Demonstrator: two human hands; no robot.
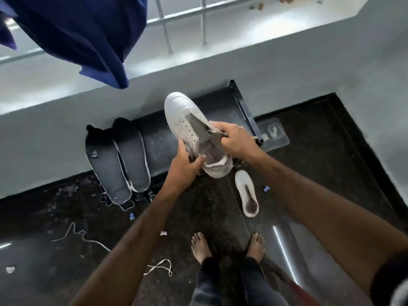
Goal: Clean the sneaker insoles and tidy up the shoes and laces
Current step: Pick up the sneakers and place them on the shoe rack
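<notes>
The sneaker (187, 120), white and unlaced, is held up in front of the person with its toe pointing away, above the dark floor (320, 173) and the low black ledge (159, 146) at the foot of the wall; the left hand (185, 166) grips the near left side of the collar, its thumb curled over the rim, and the right hand (236, 140) pinches the grey tongue (198, 124) and pulls it back, so the opening gapes; the inside of the shoe is shadowed and partly covered by the fingers, so what lies in it cannot be made out; no brand mark or writing can be read on the upper. Just below and to the right, the second white sneaker (247, 193) lies on the floor, opening toward the person. To the left, two dark grey insoles (119, 160) lean side by side against the ledge, touching each other, their tops lost in blur. White laces (88, 237) trail loose over the floor at lower left, one running behind the left forearm; small bluish scraps near them are too small to identify. A clear plastic tray (273, 133) sits by the ledge's right end, its contents indistinct. Bare feet (229, 246) stand below the hands. A blue cloth (77, 34) hangs at upper left, cut off by the frame edge, in front of a metal railing (183, 16).
</notes>
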